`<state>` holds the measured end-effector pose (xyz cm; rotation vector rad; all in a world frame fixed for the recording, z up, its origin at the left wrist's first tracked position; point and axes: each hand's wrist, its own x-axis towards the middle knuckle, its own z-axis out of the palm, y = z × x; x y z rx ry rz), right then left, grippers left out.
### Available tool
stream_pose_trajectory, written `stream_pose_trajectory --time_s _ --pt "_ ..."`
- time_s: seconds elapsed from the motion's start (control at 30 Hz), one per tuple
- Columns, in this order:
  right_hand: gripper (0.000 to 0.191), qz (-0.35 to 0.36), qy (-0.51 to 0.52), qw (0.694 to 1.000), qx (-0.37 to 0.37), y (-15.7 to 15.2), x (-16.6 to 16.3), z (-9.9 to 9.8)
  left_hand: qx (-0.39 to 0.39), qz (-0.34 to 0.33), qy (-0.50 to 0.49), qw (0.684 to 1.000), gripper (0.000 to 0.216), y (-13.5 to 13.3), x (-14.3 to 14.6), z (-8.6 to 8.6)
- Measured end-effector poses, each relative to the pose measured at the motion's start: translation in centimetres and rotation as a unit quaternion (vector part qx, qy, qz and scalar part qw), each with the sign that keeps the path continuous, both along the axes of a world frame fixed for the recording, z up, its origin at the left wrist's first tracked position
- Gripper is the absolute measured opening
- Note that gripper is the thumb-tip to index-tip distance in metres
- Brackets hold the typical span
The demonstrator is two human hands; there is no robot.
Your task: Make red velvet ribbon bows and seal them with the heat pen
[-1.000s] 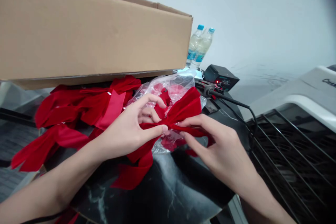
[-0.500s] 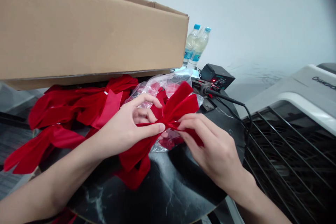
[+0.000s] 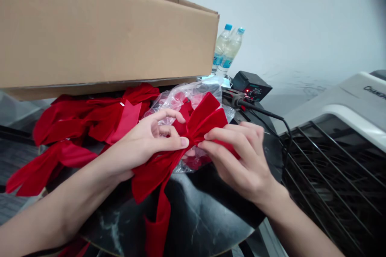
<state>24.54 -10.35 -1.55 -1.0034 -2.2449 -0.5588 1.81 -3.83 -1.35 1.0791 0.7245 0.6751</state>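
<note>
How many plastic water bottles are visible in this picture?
2. The left bottle stands just beyond the right corner of the cardboard box. The right bottle stands close beside it, behind the black device. More may be hidden behind the box.

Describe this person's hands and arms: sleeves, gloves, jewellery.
The left hand and right hand are bare: no gloves, rings or watch show. Both forearms are uncovered up to the frame edge, with no sleeves in view. Fingernails look short and unpainted.

Red velvet bow (image 3: 205,118), brown box (image 3: 105,32), blk marbled table (image 3: 196,217)
</note>
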Motion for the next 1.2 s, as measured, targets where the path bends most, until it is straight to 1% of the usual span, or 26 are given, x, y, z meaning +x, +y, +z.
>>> stream_pose_trajectory --time_s 0.03,0.07,0.1,0.13,0.17,0.2,0.23,0.3,0.33,0.37,0.43,0.5,0.63,0.7,0.83,0.9,0.93,1.0,1.13,1.2 --pt "0.025 -0.001 -0.016 1.0 0.025 0.0 0.3 0.0 -0.029 0.006 -0.012 0.999 0.038 -0.1 0.1 -0.1" --pt "0.026 -0.012 -0.012 0.999 0.042 -0.1 0.3 0.0 -0.043 0.023 -0.02 0.999 0.037 -0.1 0.3 -0.1" --pt "0.025 -0.029 0.017 0.999 0.043 -0.2 0.2 0.1 -0.037 0.054 -0.024 0.998 0.036 -0.2 0.5 -0.2" --pt "0.024 -0.049 0.064 0.997 0.023 -0.5 -0.2 0.2 -0.019 0.089 -0.024 0.996 0.035 -0.3 0.7 -0.3" --pt "0.02 -0.065 0.115 0.991 -0.018 -0.7 -0.8 0.3 0.005 0.122 -0.025 0.992 0.034 -0.3 0.8 -0.4" --pt "0.017 -0.074 0.163 0.981 -0.076 -0.9 -1.6 0.3 0.026 0.147 -0.029 0.988 0.034 -0.3 0.9 -0.4" --pt "0.015 -0.076 0.203 0.966 -0.144 -1.1 -2.4 0.3 0.043 0.16 -0.035 0.986 0.035 -0.3 1.0 -0.5" --pt "0.013 -0.069 0.267 0.923 -0.269 -1.1 -3.9 0.2 0.059 0.163 -0.052 0.983 0.036 -0.3 1.0 -0.6" --pt "0.013 -0.062 0.299 0.9 -0.311 -0.9 -4.4 0.1 0.062 0.162 -0.057 0.983 0.037 -0.3 1.0 -0.6" --pt "0.012 -0.054 0.332 0.879 -0.337 -0.8 -4.8 0.0 0.064 0.161 -0.06 0.983 0.037 -0.3 1.0 -0.7" --pt "0.01 -0.042 0.381 0.849 -0.364 -0.3 -5.0 -0.2 0.065 0.159 -0.063 0.983 0.039 -0.2 0.9 -0.7" --pt "0.009 -0.035 0.396 0.84 -0.37 -0.1 -4.9 -0.3 0.064 0.153 -0.066 0.984 0.039 -0.2 0.9 -0.6" --pt "0.01 -0.024 0.374 0.851 -0.369 0.1 -4.2 -0.3 0.064 0.151 -0.071 0.984 0.039 -0.2 0.9 -0.6" --pt "0.014 -0.023 0.359 0.861 -0.359 0.0 -3.9 -0.3 0.066 0.152 -0.073 0.984 0.039 -0.2 0.9 -0.6" --pt "0.016 -0.033 0.321 0.895 -0.307 -0.5 -3.6 0.1 0.075 0.18 -0.063 0.979 0.037 -0.3 0.9 -0.5" --pt "0.014 -0.049 0.305 0.901 -0.306 -1.0 -3.5 0.2 0.083 0.182 -0.057 0.978 0.037 -0.4 1.0 -0.5" --pt "0.013 -0.056 0.303 0.896 -0.319 -1.1 -3.5 0.2 0.09 0.177 -0.054 0.979 0.038 -0.5 1.1 -0.6" --pt "0.012 -0.063 0.331 0.873 -0.354 -1.3 -3.7 0.2 0.107 0.165 -0.045 0.98 0.04 -0.5 1.1 -0.8" --pt "0.016 -0.056 0.475 0.796 -0.371 -0.6 -4.3 -0.4 0.119 0.136 -0.044 0.983 0.046 -0.6 1.1 -1.2" --pt "0.017 -0.04 0.516 0.769 -0.375 -0.3 -4.5 -0.7 0.112 0.115 -0.042 0.986 0.05 -0.8 1.1 -1.2"
